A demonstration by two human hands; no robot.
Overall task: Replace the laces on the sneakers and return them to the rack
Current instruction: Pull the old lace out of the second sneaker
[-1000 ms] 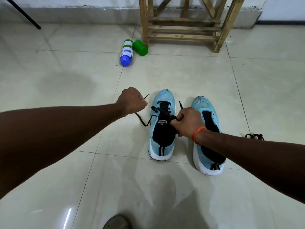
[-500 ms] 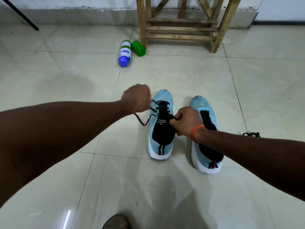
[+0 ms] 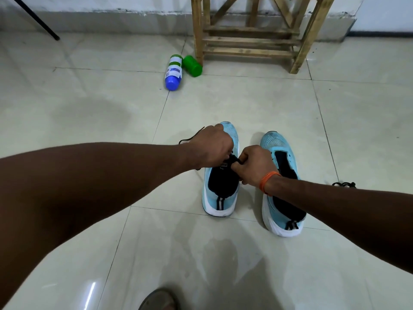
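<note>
A: How are the hands held?

B: The left hand (image 3: pixel 211 148) is closed, its fingers curled round a black lace (image 3: pixel 192 136), whose loose end is seen trailing out past the knuckles toward the left. The right hand (image 3: pixel 254 166), banded by an orange wristband (image 3: pixel 268 181), is pinched on the same lace just above the tongue. The two fists are nearly touching.

A: And where are the sneakers placed?

B: The first sneaker (image 3: pixel 220 191) is stood at frame centre under both hands, toe pointed up-frame. The second sneaker (image 3: pixel 271 142) is set just beside it on the right, partly covered by the right forearm. A spare lace (image 3: pixel 344 184) is bunched on the tiles near the right edge. The wooden rack (image 3: pixel 250 41) is seen at upper centre by the wall, with a blue bottle (image 3: pixel 173 73) and a green bottle (image 3: pixel 192 66) laid by its left leg.
</note>
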